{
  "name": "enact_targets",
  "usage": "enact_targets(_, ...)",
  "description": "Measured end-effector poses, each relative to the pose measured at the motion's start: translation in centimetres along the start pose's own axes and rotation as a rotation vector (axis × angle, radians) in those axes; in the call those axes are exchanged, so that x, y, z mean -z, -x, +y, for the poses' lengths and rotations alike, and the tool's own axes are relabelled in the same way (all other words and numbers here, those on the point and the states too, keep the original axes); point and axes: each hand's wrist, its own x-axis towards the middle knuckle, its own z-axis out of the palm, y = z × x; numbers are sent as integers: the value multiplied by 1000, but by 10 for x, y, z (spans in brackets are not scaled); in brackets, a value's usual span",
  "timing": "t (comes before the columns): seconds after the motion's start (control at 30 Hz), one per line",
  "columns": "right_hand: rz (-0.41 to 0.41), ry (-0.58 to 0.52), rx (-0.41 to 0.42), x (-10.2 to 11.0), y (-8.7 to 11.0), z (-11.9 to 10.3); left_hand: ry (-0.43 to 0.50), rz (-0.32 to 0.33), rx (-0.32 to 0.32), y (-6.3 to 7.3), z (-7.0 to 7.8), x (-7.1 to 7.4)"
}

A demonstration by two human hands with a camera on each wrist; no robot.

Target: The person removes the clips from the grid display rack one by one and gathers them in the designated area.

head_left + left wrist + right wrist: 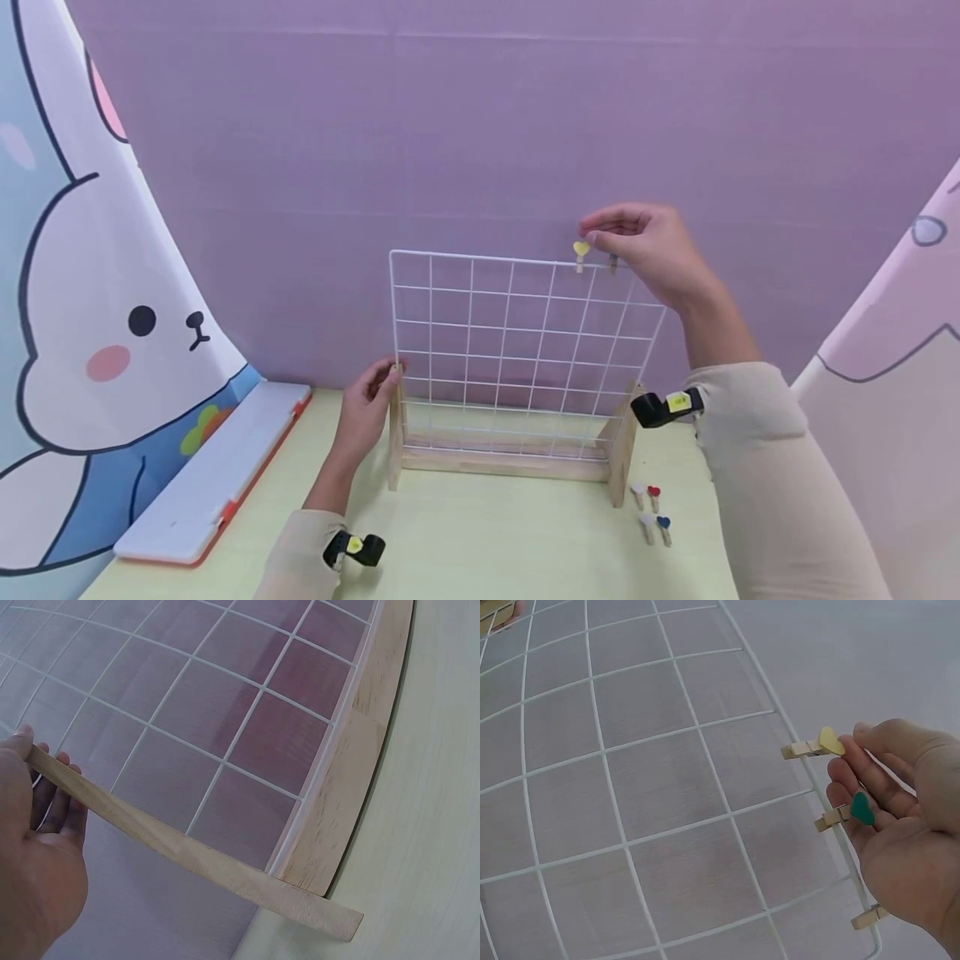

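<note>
A white wire grid panel (512, 263) stands upright in a wooden stand (502, 463). My left hand (367, 404) grips the top of the stand's left upright (202, 861) between thumb and fingers. A clothespin with a yellow heart (830, 741) sits across the panel's top wire. Beside its heart is my right hand (907, 825), fingers spread from the thumb, index fingertip at the heart's edge. A green-heart clothespin (862, 808) is clipped on the same wire, in front of the fingers. A third clothespin (868, 918) near the corner is partly hidden by the hand.
Several small heart clothespins lie on the table right of the stand, among them a red one (654, 492) and a blue one (663, 523). A white, red-edged flat case (213, 475) lies at the left. A purple cloth backdrop (480, 125) hangs behind the panel.
</note>
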Motion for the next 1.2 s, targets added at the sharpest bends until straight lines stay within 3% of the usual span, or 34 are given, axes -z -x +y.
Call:
enact_targets(0.47, -39, 95, -49, 0, 1, 2, 4, -2, 9, 1, 0, -1)
enact_targets(0.87, -46, 275, -59, 0, 1, 2, -2, 2, -6, 0, 0, -1)
enact_targets(1.2, -8, 244, -60, 1, 4, 5, -10, -1, 11, 0, 1, -5)
